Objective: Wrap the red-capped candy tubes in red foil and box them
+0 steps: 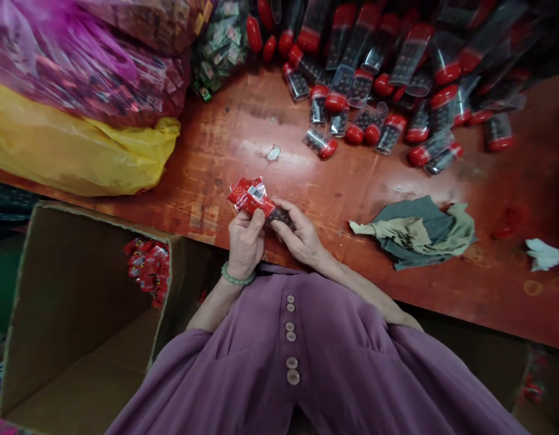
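A: Hands?
B: Left hand pinches a red printed wrapper; right hand grips a clear plastic tube of dark beads going into it, above the red wooden table edge.
A: Progress?
B: Few wrapped red packs in the brown cardboard box; a large heap of red-capped clear tubes lies unwrapped. Early, I judge.

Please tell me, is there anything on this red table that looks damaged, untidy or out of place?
Yes. The table surface is worn, with pale scuffs and a white chip. A crumpled cloth lies beside the hands, and a white scrap lies at the right. The clear tubes lie in a loose heap.
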Motion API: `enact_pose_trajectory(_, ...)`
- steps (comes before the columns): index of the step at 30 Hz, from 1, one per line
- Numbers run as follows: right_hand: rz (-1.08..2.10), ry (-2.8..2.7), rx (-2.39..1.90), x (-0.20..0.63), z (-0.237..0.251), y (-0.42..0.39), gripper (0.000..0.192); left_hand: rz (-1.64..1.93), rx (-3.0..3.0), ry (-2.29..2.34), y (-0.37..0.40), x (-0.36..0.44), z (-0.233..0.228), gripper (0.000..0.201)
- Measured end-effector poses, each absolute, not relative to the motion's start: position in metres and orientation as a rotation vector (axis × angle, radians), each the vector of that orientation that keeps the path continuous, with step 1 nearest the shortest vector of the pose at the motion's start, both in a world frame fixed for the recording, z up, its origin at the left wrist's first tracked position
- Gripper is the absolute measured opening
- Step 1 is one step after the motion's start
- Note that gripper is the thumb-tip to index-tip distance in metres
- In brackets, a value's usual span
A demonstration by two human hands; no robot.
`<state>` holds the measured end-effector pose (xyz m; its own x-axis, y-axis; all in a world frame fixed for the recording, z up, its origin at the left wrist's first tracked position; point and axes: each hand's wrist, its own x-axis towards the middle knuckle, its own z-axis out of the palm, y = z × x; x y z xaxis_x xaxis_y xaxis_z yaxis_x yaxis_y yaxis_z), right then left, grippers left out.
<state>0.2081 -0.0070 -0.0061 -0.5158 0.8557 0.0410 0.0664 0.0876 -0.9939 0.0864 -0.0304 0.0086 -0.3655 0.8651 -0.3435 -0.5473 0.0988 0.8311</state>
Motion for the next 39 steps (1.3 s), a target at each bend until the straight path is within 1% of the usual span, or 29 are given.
enact_pose_trajectory(2,1.454,-1.63,-0.91,0.208,-0.006,-0.008,0.036,1.544,0.376,1.195,-0.029,0.087,0.01,0.034)
enact_pose_trajectory(4,1.487,-1.542,-0.921,0.207,-0.006,-0.01,0.033,1.527,0.401,1.179,-0.027,0.087,0.011,0.03)
enact_pose_trajectory(7,1.69,-1.368,-0.913,0.207,-0.009,-0.009,0.033,1.498,0.458,1.168,-0.027,0.085,0.014,0.027)
enact_pose_trajectory(10,1.974,-1.219,-0.76,0.208,-0.012,-0.007,0.031,1.383,0.582,1.191,-0.027,0.079,0.015,0.027)
enact_pose_trajectory(12,2.072,-1.207,-0.689,0.209,-0.013,-0.006,0.03,1.296,0.666,1.22,-0.027,0.077,0.014,0.028)
enact_pose_trajectory(14,1.983,-1.326,-0.744,0.21,-0.014,-0.006,0.03,1.297,0.701,1.272,-0.026,0.078,0.014,0.025)
enact_pose_trajectory(18,1.498,-1.641,-0.931,0.211,-0.016,-0.006,0.026,1.391,0.624,1.306,-0.02,0.088,0.011,0.022)
enact_pose_trajectory(20,1.417,-1.695,-0.952,0.212,-0.017,-0.006,0.025,1.394,0.585,1.282,-0.018,0.092,0.009,0.022)
enact_pose_trajectory(22,1.491,-1.663,-0.936,0.213,-0.017,-0.006,0.025,1.384,0.563,1.281,-0.017,0.093,0.008,0.023)
enact_pose_trajectory(25,1.685,-1.52,-0.874,0.213,-0.014,-0.004,0.025,1.367,0.54,1.29,-0.017,0.092,0.008,0.028)
enact_pose_trajectory(27,1.737,-1.452,-0.849,0.212,-0.011,-0.002,0.024,1.38,0.534,1.262,-0.018,0.091,0.009,0.033)
enact_pose_trajectory(30,1.749,-1.421,-0.854,0.212,-0.006,0.001,0.025,1.433,0.506,1.204,-0.02,0.092,0.01,0.038)
enact_pose_trajectory(34,1.729,-1.496,-0.896,0.212,-0.005,0.004,0.02,1.529,0.422,1.243,-0.022,0.093,0.009,0.038)
enact_pose_trajectory(39,1.653,-1.596,-0.944,0.214,-0.008,0.004,0.018,1.498,0.418,1.317,-0.02,0.088,0.002,0.042)
